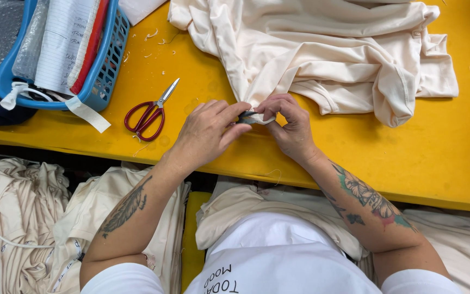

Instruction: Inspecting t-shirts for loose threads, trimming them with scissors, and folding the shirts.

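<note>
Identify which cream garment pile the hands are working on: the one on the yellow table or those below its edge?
The cream garment spread on the yellow table: both hands pinch its hanging corner. The folded stacks below lie untouched.

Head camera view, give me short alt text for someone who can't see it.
Both hands, left hand and right hand, pinch a corner of a cream garment with a small dark tool between them, over a yellow table. Red-handled scissors and a blue basket lie to the left.

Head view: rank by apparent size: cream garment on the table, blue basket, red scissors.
1. Cream garment, largest, cut off at the top edge.
2. Blue basket, also partly out of frame.
3. Red scissors, clearly smallest.
</note>
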